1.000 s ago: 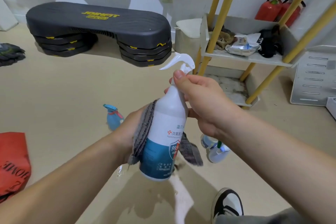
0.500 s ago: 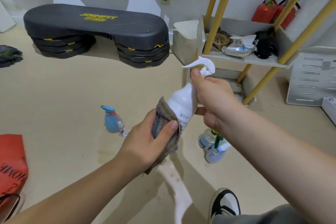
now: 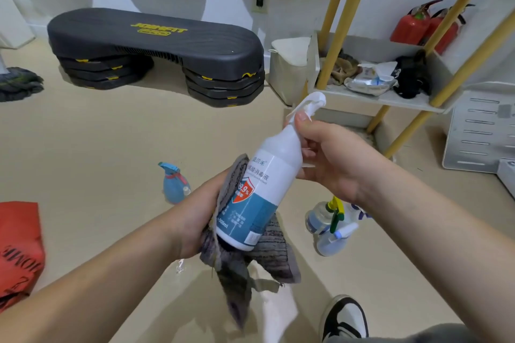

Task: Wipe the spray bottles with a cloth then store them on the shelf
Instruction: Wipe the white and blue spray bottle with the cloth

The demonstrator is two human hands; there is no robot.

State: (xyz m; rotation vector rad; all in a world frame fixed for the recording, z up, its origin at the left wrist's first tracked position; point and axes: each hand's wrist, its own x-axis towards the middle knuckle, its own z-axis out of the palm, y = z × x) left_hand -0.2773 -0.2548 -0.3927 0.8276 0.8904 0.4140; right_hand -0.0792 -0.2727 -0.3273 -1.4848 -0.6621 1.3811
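The white spray bottle (image 3: 259, 189), gripped at the neck by the right hand (image 3: 331, 164), is best turned inside the cloth (image 3: 267, 253) clutched by the left hand (image 3: 200, 220).

The white and blue plastic spray bottle (image 3: 262, 192) carries "9.9%" on a red shield, "500ml" near its base and the characters 消毒液 — the black plastic step platform (image 3: 156, 47) reads "JOINFIT" in yellow.
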